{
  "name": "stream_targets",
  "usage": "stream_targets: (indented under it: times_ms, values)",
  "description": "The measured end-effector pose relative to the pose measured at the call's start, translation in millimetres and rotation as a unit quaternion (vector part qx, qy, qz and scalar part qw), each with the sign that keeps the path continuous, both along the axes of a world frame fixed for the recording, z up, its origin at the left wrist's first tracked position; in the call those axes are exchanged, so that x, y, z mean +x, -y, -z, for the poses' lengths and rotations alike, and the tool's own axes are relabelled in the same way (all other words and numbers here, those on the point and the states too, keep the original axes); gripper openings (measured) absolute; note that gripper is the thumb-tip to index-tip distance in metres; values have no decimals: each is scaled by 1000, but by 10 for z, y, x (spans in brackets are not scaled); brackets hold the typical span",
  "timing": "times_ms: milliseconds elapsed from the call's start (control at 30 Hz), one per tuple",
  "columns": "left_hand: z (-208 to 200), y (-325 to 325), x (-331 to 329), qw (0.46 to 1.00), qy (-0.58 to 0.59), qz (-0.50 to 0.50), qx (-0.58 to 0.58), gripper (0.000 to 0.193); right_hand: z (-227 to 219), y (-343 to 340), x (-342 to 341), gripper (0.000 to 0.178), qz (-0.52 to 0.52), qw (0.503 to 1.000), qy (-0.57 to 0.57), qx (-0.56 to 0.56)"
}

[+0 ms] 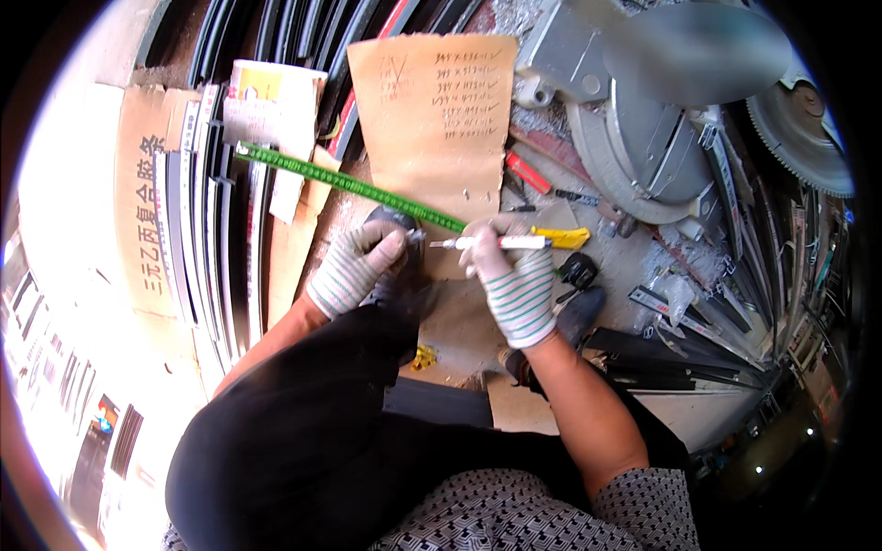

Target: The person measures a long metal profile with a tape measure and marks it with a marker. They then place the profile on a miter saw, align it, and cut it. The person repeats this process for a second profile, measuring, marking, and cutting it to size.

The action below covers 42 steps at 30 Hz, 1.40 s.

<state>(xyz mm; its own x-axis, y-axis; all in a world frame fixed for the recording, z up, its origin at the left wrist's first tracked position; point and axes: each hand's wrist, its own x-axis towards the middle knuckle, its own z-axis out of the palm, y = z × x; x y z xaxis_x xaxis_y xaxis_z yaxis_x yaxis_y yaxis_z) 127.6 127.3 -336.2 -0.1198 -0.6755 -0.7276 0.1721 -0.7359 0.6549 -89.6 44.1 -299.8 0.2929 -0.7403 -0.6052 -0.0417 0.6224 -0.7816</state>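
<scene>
Just beyond the left hand (349, 268), a long, flat green tape (349, 185) covered in printed marks slants toward the right hand (514, 285), which is clamped on a slim white pen (525, 242). Both gloves (522, 310) are white knit with green stripes. The left hand is nearly pinched together; I cannot tell whether it holds anything. Ahead, a ragged-edged brown sheet (427, 161) bears handwritten rows; at left, a carton (138, 220) carries large dark characters.
</scene>
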Motion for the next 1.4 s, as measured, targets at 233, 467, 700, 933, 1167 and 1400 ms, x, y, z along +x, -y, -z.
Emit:
stream_targets:
  times_ms: [233,467,700,933,1167,1400]
  values:
    - [34,-32,9,999,-41,-5,-16,36,-87,123,65,16,29,999,23,-11]
    - [-7,-29,9,998,-54,-17,-12,35,-21,111,99,16,3,1000,-10,-7]
    - [-82,39,-40,998,13,43,-32,30,126,4,81,19,-75,997,-31,-17]
    - [-65,-79,-38,994,85,55,-41,42,291,-296,265,19,15,995,32,89]
    - [-33,-112,-42,999,45,14,-11,41,300,-283,289,18,35,988,35,149]
    - [27,-101,-103,999,12,14,-34,52,329,-238,-32,32,103,978,44,175]
